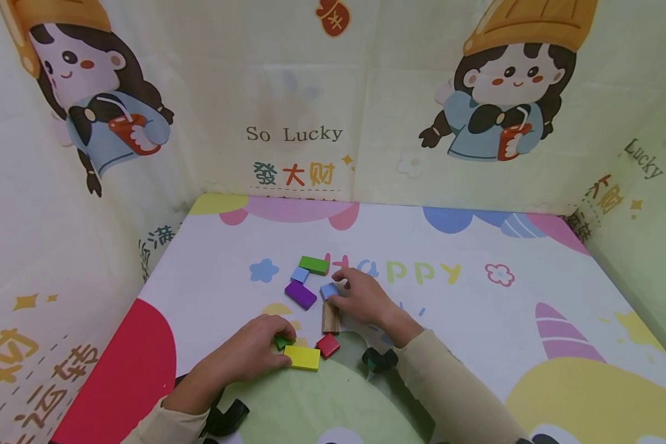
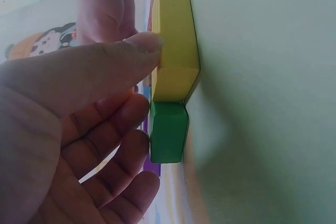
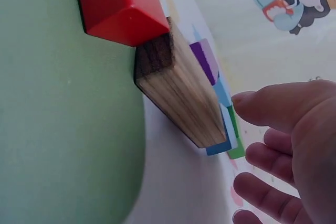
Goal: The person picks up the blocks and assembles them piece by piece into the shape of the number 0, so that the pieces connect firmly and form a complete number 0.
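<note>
My left hand (image 1: 255,348) is low over the mat, its thumb tip at the edge of a yellow block (image 1: 302,357). Its loosely bent fingers lie beside a small green block (image 2: 168,132), which touches the yellow block's end. Farther right, my right hand (image 1: 366,299) hovers by a small blue block (image 1: 328,291), thumb and fingers apart with nothing between them. That blue block meets the far end of a wood-grain block (image 3: 181,87), whose near end touches a red block (image 1: 328,346). The red block sits at the yellow block's right corner.
Beyond my left hand, a purple block (image 1: 301,295), another blue block (image 1: 300,275) and a longer green block (image 1: 314,265) form a chain. Black wrist straps (image 1: 380,360) show at both forearms. Printed cloth walls (image 1: 305,92) stand around the patterned mat (image 1: 449,320).
</note>
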Demonstrator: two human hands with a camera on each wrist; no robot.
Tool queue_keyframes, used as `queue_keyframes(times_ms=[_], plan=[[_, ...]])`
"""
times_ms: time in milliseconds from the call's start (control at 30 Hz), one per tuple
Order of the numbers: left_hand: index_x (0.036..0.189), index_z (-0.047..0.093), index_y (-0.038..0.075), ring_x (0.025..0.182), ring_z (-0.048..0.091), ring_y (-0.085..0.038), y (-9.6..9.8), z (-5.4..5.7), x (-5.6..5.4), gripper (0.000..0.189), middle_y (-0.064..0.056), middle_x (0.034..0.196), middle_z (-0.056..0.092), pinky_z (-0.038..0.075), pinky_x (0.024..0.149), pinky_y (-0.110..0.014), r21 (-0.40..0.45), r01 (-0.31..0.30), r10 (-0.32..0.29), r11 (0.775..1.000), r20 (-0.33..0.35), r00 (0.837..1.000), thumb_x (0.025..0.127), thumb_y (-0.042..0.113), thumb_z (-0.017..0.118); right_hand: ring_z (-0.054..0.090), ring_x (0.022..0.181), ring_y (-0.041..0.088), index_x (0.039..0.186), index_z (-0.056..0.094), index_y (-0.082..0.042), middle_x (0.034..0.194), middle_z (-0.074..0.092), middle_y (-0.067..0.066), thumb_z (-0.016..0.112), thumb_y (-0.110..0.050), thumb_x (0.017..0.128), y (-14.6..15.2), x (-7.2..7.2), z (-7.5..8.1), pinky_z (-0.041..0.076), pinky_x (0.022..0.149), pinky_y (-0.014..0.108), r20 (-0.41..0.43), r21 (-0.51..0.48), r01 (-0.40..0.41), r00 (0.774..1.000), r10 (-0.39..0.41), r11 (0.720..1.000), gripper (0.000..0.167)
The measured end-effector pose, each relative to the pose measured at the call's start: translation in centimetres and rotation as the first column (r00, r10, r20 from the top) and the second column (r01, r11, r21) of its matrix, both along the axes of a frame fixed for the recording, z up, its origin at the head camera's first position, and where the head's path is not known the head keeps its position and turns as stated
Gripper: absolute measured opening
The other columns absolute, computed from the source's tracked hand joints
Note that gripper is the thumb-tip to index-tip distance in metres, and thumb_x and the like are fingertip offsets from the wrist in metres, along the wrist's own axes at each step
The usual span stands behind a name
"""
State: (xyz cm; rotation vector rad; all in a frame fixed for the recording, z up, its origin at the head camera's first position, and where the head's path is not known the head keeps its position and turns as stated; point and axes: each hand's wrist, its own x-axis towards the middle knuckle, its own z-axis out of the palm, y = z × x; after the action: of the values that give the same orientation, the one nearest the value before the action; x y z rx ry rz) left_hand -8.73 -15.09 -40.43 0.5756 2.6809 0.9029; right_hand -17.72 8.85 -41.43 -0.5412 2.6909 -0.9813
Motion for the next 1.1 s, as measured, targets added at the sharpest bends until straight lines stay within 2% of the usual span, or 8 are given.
queue_keyframes(times_ms=[667, 1100], plan=[[0.098, 0.068, 0.011, 0.092, 0.052, -0.017, 0.0, 0.0, 0.1, 0.029, 0.006, 0.095, 0.062, 0.05, 0.085, -0.042, 0.001, -0.001, 0.001, 1.0, -0.004, 1.0, 0.076, 0.011, 0.087, 0.058, 0.11, 0.024, 0.132, 0.059, -0.009, 0.128, 0.059, 0.004, 0.076, -0.025, 0.089, 1.1, 3.3, 0.6, 0.053, 0.088, 0.04, -0.04, -0.016, -0.122, 0.992, 0.121, 0.992, 0.049], [0.097, 0.068, 0.011, 0.092, 0.053, -0.017, -0.1, -0.1, 0.0, 0.029, 0.007, 0.094, 0.062, 0.05, 0.085, -0.042, -0.006, 0.005, -0.005, 1.0, -0.016, 1.0, 0.076, 0.012, 0.087, 0.053, 0.112, 0.02, 0.132, 0.059, -0.015, 0.128, 0.059, 0.002, 0.079, -0.034, 0.086, 1.3, 4.8, -0.1, 0.051, 0.092, 0.041, -0.048, 0.069, -0.172, 0.983, 0.175, 0.983, 0.054]])
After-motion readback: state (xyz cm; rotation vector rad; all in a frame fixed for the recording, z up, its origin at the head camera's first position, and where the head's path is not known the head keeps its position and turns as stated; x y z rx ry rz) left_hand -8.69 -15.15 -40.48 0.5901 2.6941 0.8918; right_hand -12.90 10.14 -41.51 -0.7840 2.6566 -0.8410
